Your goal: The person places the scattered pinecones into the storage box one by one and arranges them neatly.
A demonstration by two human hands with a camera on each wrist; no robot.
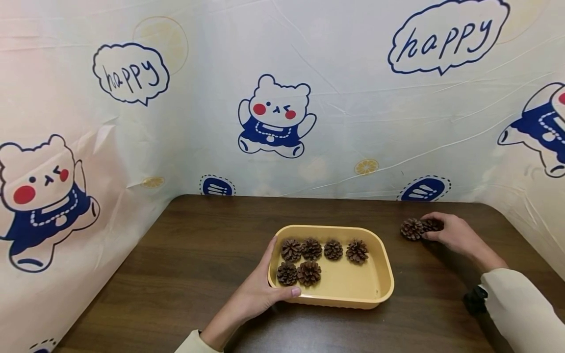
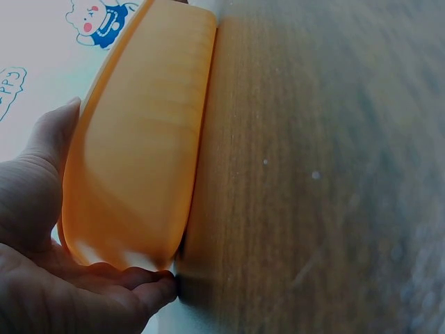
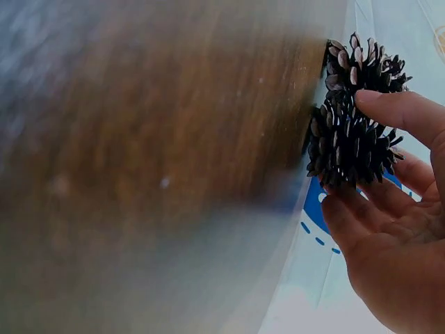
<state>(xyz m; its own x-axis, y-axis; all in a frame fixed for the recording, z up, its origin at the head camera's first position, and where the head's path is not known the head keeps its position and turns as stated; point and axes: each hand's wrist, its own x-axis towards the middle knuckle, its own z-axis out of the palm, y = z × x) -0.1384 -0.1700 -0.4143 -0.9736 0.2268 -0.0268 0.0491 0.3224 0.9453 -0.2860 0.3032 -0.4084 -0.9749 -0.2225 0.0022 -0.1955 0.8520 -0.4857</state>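
At the left end of a yellow plastic box [image 1: 348, 285], my left hand [image 1: 252, 295] grips the wall, its thumb along the near rim. The left wrist view has the fingers curled round the box's end, low beside the tabletop. Several brown pine cones [image 1: 309, 273] lie inside the box, mostly toward its left and far side. To the right of the box, my right hand [image 1: 456, 234] holds a pine cone [image 3: 351, 149] between thumb and fingers. Another pine cone [image 1: 412, 229] stands against it on the left, beside the thumb tip.
Everything stands on a dark brown wooden table [image 1: 198, 235] with rounded far corners. A pale printed curtain [image 1: 344, 122] with bears and "happy" bubbles hangs behind the table and at both sides. Something black [image 1: 475, 300] is at the right sleeve's cuff.
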